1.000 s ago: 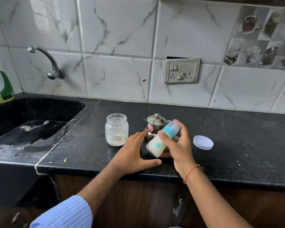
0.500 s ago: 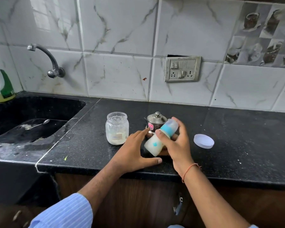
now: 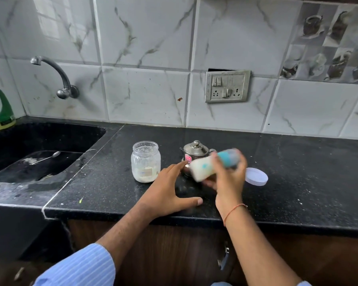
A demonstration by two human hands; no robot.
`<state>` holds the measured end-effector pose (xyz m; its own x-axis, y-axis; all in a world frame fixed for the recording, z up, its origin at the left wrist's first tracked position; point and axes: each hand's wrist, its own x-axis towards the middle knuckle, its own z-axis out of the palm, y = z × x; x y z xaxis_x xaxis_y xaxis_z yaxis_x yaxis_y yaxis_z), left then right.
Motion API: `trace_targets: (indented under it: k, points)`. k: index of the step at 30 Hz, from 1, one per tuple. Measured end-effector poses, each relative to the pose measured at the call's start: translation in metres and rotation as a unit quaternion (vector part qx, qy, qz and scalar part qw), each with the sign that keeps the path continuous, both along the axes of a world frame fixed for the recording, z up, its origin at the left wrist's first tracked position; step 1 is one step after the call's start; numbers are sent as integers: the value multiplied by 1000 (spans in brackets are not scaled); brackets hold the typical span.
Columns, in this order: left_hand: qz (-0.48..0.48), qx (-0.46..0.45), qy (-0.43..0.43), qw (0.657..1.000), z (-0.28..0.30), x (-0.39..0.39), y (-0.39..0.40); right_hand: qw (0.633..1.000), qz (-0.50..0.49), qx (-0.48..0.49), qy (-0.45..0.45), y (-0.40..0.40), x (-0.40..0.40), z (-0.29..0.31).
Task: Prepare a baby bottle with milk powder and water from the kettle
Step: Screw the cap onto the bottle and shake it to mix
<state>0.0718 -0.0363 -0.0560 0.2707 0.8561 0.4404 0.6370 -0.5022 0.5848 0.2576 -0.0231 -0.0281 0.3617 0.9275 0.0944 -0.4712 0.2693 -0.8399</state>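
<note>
My right hand (image 3: pixel 228 178) grips a baby bottle (image 3: pixel 207 167) with a blue cap, tipped almost sideways and blurred, with white milk inside. Behind it stands a small steel kettle (image 3: pixel 195 150) with its lid on. My left hand (image 3: pixel 167 190) rests flat on the black counter (image 3: pixel 298 172), fingers spread, fingertips close to the kettle's base. Left of the kettle stands a lidless glass jar (image 3: pixel 146 162) with white milk powder at its bottom. The jar's white lid (image 3: pixel 256 176) lies to the right of my right hand.
A black sink (image 3: pixel 39 141) lies at the left with a spoon (image 3: pixel 47 157) in its basin and a tap (image 3: pixel 56 77) above. A green-labelled bottle (image 3: pixel 0 112) stands at the far left. A switch and socket plate (image 3: pixel 227 86) is on the tiled wall.
The bottle in my right hand has swung from leaning upright to nearly sideways, now blurred with motion. My left hand has stayed on the counter.
</note>
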Motion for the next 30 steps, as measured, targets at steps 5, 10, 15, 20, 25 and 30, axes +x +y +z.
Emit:
trace_targets:
  k: [5,10,15,20,25,30]
  points:
    - [-3,1,-6,1000,-2,0,0,997,49,1,-55,3,0,-3]
    - [-2,-5,-11,1000,-3,0,4,998,33,2,-44,1,2,1]
    - [-2,-5,-7,1000,-2,-1,1,999,-20,0,36,2,11,-3]
    - [-4,5,21,1000,-2,0,2,997,58,-22,-51,-3,1,-2]
    - [5,7,23,1000,-4,0,2,992,112,-33,-52,-2,7,0]
    - [-2,26,15,1000,-1,3,2,985,160,-41,-44,-4,5,0]
